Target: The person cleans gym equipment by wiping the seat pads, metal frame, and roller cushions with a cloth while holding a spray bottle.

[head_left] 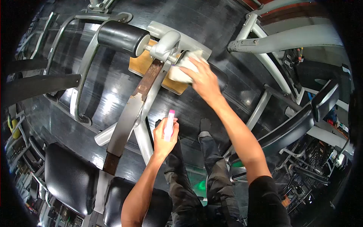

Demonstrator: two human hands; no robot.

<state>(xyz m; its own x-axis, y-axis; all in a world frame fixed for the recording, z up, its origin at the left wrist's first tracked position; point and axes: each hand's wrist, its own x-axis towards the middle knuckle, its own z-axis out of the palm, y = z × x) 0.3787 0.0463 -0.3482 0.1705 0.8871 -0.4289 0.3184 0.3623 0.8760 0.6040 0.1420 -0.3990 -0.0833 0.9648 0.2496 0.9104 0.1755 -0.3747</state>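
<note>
My right hand (204,80) presses a white cloth (180,74) against the near end of the right-hand black foam roller (222,78), covering part of it. My left hand (163,140) is lower down, wrapped round a slim white bottle with a pink top (169,125), which points upward and away from me. To the left of the cloth, a matching black roller (123,38) is mounted on the same grey metal bracket (166,45). A worn, chipped beam (130,115) runs from that bracket down toward the bench.
Black padded seats (70,178) lie at the lower left. Wooden plates (141,63) sit beneath the rollers. Grey tube frames (89,64) stand on the left, with another machine and its black pad (287,132) on the right. My feet are on the dark floor (204,125).
</note>
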